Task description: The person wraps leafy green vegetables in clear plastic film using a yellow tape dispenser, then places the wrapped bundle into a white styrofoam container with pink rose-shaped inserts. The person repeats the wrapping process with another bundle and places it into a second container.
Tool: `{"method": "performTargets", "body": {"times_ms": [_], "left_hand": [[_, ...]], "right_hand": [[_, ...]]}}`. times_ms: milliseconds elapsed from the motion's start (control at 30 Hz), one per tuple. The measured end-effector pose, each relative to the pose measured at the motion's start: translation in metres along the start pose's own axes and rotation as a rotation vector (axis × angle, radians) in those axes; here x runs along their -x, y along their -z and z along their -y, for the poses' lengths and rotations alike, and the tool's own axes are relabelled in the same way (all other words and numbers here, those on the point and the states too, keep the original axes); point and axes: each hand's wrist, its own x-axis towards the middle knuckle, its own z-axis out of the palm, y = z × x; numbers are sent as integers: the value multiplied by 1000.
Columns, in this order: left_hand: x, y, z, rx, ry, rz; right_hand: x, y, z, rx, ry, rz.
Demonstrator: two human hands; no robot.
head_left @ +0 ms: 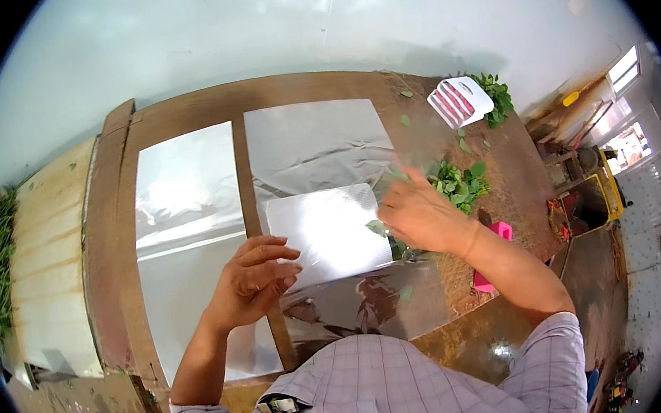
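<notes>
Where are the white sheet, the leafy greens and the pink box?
white sheet (331,234), head view, its bare middle
leafy greens (460,183), head view, centre of the pile
pink box (500,231), head view, its top corner

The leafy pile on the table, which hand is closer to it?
Right. The right hand is beside the leafy pile, holding some stems. The left hand rests across the white sheet.

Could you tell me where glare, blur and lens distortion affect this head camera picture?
In the head view, glare washes out the white sheet under the left hand and the shiny foil panel beside it; the right hand is motion-blurred at its fingertips; the wooden table edge bows from the fisheye, and the corners are black.
</notes>
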Motion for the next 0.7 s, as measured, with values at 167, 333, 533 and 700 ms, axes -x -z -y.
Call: {"method": "performTargets", "body": {"times_ms": [167,333,533,700], "left_hand": [[40,-34,-32,-512,160,296],[10,-131,-49,-766,111,398],[8,-175,18,-905,100,291],[5,-173,5,-806,66,326]], "right_hand": [[83,-56,33,-53,5,-66],[98,-100,55,-117,-52,-206],[112,-121,84,-235,-180,-423],[103,-174,126,-993,-324,-398]]}}
